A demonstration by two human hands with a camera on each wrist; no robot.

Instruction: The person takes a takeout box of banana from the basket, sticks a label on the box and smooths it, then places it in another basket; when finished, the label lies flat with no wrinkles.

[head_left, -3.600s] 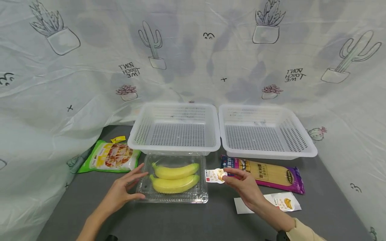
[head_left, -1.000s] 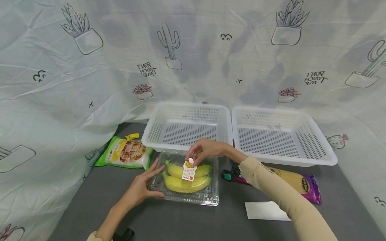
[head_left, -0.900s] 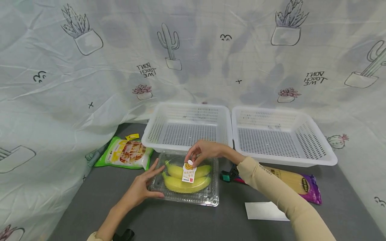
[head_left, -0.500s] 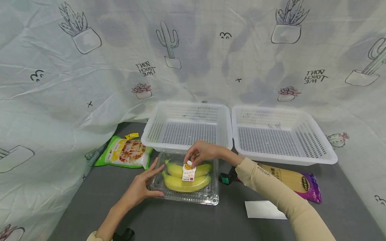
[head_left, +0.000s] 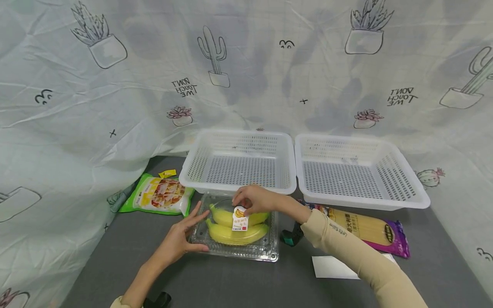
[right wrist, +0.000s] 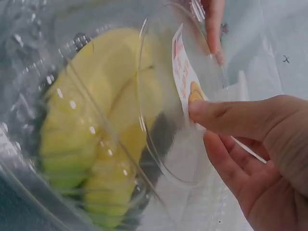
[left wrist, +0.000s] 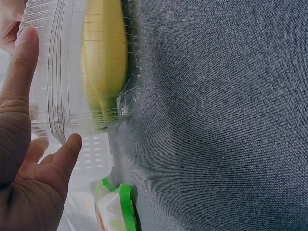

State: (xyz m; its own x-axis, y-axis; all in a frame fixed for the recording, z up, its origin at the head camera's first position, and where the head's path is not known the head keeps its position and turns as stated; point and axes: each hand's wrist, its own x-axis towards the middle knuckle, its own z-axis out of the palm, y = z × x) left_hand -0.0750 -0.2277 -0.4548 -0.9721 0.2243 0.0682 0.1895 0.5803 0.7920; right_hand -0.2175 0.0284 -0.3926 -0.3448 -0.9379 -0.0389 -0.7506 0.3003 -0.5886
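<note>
A clear plastic clamshell box (head_left: 246, 253) with two bananas (head_left: 235, 237) inside lies in front of the left basket. My left hand (head_left: 179, 239) rests at the box's left side, thumb and fingers spread, fairly straight, against its edge; the left wrist view shows the thumb along the rim. My right hand (head_left: 254, 200) pinches the banana-printed end of a small white sticker (head_left: 239, 223) between thumb and index finger over the lid. In the right wrist view the sticker (right wrist: 183, 70) bends slightly, its free end lying along the lid's surface.
Two white perforated baskets (head_left: 238, 188) (head_left: 362, 203) stand side by side at the back. A green-edged food bag (head_left: 163, 194) and a small yellow packet (head_left: 167, 173) lie left. A spaghetti pack (head_left: 366, 226) and white backing paper (head_left: 335, 267) lie right, partly under my right sleeve (head_left: 346, 244).
Over the few seconds, my right hand has carried the sticker leftward from beside the box to over its lid, turning it lengthwise. In the last second it has barely shifted. The left hand stays at the box.
</note>
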